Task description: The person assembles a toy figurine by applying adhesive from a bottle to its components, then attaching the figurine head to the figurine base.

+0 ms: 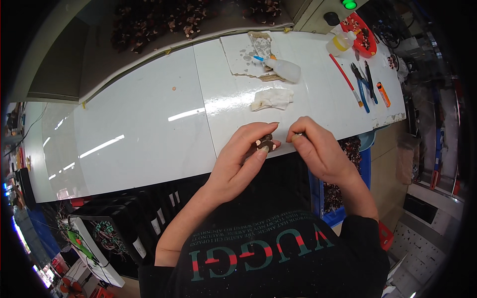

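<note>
My left hand (247, 153) pinches a small dark brown part (266, 143) with pale spots, held over the near edge of the white table (139, 129). My right hand (314, 144) is just to its right, fingers closed around something thin and small near the fingertips; what it is I cannot make out. The two hands are a short gap apart. A crumpled white cloth (272, 99) lies just beyond the hands on the table.
A clear squeeze bottle (281, 67) lies on a stained sheet. A yellow-filled bottle (342, 42), red tray (361, 34), red-handled brush (346, 79), blue pliers (362, 84) and orange marker (383, 94) sit at right. A blue bin (343, 196) of dark parts stands below the table.
</note>
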{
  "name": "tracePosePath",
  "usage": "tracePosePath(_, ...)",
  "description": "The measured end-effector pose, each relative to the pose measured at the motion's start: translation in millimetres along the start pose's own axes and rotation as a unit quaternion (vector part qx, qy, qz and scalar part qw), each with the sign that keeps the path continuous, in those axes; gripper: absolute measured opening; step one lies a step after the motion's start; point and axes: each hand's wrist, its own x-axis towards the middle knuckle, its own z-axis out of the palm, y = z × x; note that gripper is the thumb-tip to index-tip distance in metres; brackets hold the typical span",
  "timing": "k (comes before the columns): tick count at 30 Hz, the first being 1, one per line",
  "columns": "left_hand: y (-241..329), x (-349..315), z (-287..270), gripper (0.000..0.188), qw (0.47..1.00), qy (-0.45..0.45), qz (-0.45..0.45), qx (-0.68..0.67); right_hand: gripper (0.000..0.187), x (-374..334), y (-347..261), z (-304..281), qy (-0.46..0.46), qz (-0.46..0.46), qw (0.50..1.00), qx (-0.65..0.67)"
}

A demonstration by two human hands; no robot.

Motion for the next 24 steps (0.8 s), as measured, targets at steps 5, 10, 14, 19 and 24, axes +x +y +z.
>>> tracePosePath(5, 0.1, 4.0, 0.3, 0.039, 0.999, -0.009, 0.014, 0.042, 0.009, 3.6, 6.3, 6.1, -0.009, -0.068, 0.996, -0.052)
tracePosePath(10, 0.6, 2.8, 1.0, 0.037, 0.999, -0.003, 0.005, 0.045, 0.017, 10.0, 6.3, 8.8, -0.026, -0.094, 0.991, -0.097)
tracePosePath(14, 0.5, 2.5, -0.2, 0.036, 0.999, 0.000, 0.013, 0.049, 0.024, 13.5, 1.1, 8.5, -0.032, -0.093, 0.988, -0.120)
tracePosePath(19, 0.0, 2.6, -2.2, 0.035, 0.998, -0.002, 0.023, 0.065, 0.024, 13.9, -2.5, 10.1, -0.026, -0.083, 0.985, -0.146)
tracePosePath(24, 1.0, 2.5, -1.9, 0.035, 0.997, 0.001, 0.022, 0.074, 0.023, 15.0, -4.4, 8.9, -0.025, -0.095, 0.980, -0.172)
